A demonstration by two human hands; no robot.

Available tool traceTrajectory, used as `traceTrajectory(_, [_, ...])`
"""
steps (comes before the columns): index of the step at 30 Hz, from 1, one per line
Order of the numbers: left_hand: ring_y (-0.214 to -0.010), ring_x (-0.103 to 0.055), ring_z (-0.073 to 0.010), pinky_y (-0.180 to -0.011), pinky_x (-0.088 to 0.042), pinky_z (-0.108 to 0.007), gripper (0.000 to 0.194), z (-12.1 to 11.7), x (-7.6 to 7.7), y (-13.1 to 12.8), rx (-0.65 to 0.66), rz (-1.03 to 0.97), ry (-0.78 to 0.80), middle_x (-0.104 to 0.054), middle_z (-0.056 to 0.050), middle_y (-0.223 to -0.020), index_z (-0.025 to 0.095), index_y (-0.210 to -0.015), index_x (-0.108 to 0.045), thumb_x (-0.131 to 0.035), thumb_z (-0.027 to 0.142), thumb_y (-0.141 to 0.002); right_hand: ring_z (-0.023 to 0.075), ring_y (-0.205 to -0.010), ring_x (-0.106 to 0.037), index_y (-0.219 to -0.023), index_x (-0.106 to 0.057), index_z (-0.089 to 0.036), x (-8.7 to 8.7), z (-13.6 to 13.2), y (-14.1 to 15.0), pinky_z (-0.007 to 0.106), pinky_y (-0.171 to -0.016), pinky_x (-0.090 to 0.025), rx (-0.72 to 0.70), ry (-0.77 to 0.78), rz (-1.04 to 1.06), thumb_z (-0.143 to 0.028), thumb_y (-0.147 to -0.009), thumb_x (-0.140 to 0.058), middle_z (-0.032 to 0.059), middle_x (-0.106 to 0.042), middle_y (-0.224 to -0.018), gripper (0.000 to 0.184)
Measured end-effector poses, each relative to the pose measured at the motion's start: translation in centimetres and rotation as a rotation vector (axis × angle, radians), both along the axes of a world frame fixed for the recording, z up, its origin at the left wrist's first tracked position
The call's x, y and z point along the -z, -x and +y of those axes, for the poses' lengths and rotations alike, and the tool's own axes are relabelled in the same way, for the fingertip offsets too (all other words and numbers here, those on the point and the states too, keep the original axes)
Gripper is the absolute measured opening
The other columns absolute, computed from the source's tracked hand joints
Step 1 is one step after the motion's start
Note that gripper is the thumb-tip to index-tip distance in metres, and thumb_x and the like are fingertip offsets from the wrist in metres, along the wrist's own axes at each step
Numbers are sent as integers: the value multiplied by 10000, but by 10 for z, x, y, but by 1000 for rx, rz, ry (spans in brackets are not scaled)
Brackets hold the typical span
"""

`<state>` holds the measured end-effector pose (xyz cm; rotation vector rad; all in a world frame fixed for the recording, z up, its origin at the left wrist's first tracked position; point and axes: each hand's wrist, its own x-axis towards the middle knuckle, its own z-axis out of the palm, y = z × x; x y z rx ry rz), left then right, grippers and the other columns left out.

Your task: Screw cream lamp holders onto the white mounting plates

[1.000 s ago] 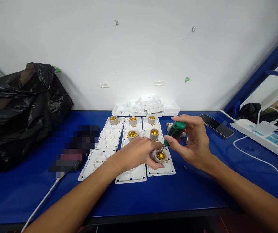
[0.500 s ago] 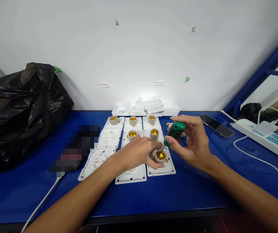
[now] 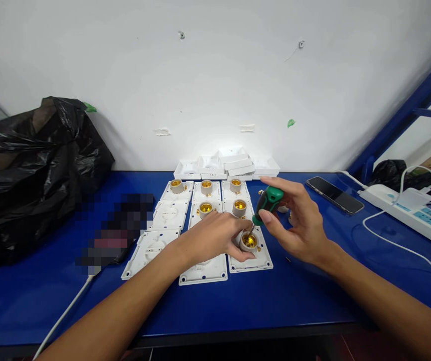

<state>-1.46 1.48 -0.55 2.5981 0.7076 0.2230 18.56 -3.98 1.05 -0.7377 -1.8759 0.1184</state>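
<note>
My left hand (image 3: pixel 225 235) grips a lamp socket (image 3: pixel 248 241) with a brass-coloured inside, thumb and fingers at its sides. This socket sits on a white square plate (image 3: pixel 260 261), the nearest in the right column. In my right hand (image 3: pixel 294 220) is a short screwdriver (image 3: pixel 270 203) with a green and black handle, held between thumb and fingers. Its tilted shaft reaches down into the socket, where the tip is hard to make out. Further sockets stand on plates behind, such as one socket (image 3: pixel 240 206) just beyond my left hand. Two left-column plates (image 3: pixel 151 253) carry no socket.
White shallow covers (image 3: pixel 211 168) are piled against the wall. Loose sockets lie partly hidden behind my right hand. To the right are a phone (image 3: pixel 334 194) and a power strip (image 3: pixel 422 215) with a white cable. A black plastic bag (image 3: pixel 38 175) fills the left side.
The screwdriver handle and my right fingers have shifted slightly to the left, and the grip has turned a little. My left hand and the socket stay in place.
</note>
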Motion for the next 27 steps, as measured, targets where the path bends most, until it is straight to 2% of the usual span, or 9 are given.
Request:
traceTrajectory(4, [-524,-448,-105,-537,-227,-287,367,-1,-4,0,-6,4,12,-521,63,-604,198,-813,-605,-778,522,-816,130,-752,-587,-1429,-502,-332,1,0,0,280,-562,-535,3,11,28,-171,-894,-703,25,-642,-1232,595])
traceTrajectory(10, [-507,-434,-104,-517,-213,-276,346,-3,-11,-1,-3,31,49,-503,73,-588,207,-886,-600,-777,500,-829,136,-773,-592,-1392,-520,-330,4,-1,-1,272,-549,-524,5,16,46,-182,-879,-726,25,-640,-1201,573])
traceTrajectory(27, [-500,-431,-101,-518,-218,-285,365,-2,-10,-1,-5,22,54,-507,72,-593,205,-929,-621,-768,523,-828,138,-757,-600,-1384,-519,-320,1,-2,-1,268,-532,-534,5,32,26,-201,-887,-718,50,-641,-1248,549])
